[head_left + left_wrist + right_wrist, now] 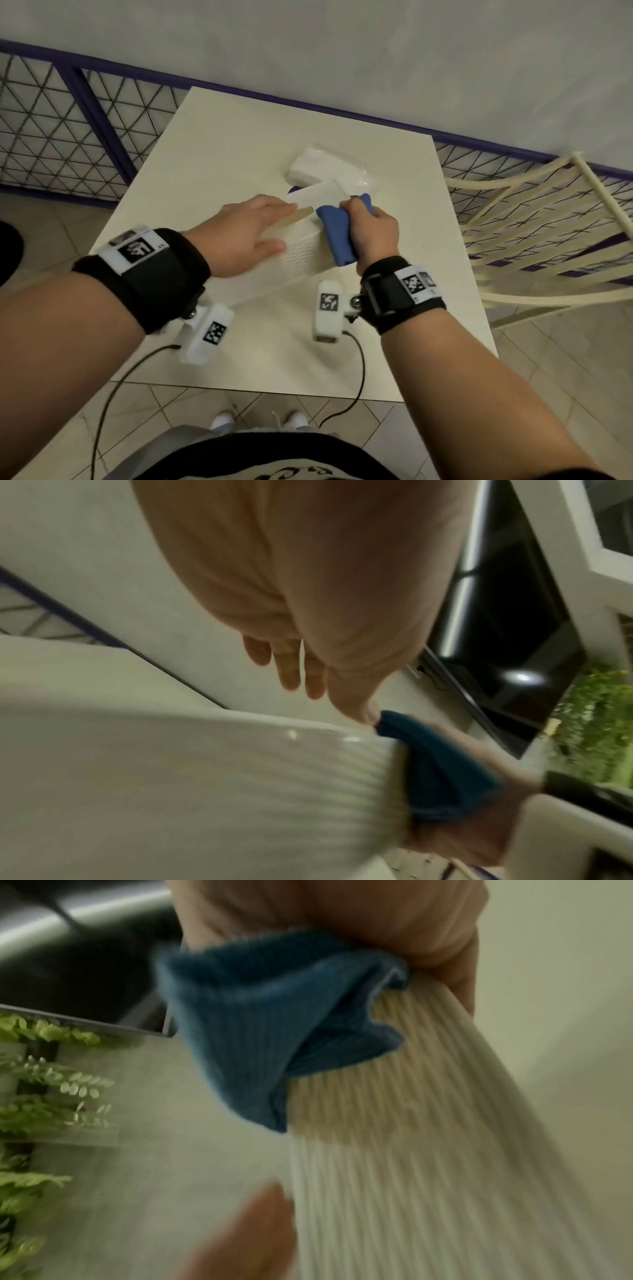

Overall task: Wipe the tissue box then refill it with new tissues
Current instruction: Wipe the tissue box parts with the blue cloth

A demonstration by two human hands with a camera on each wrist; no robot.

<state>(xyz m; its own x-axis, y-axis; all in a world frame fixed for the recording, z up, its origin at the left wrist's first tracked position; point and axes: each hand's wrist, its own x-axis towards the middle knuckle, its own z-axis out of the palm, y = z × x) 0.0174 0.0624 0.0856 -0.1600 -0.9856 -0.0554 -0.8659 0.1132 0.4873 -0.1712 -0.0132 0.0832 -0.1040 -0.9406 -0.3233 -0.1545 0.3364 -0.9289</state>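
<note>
A white ribbed tissue box (301,250) with a wooden-coloured lid strip lies on the white table (212,164), blurred by motion. My left hand (251,233) rests flat on its top with straight fingers, steadying it. My right hand (371,229) grips a folded blue cloth (337,236) and presses it against the box's right end. In the right wrist view the blue cloth (270,1031) lies bunched on the ribbed box (411,1150). In the left wrist view the box (171,791) meets the cloth (441,772). A clear-wrapped pack of new tissues (325,168) lies just behind the box.
A cream slatted chair (534,233) stands close to the table's right side. A purple-framed wire fence (68,120) runs behind the table along the wall. Cables hang from both wrist cameras over the table's front edge.
</note>
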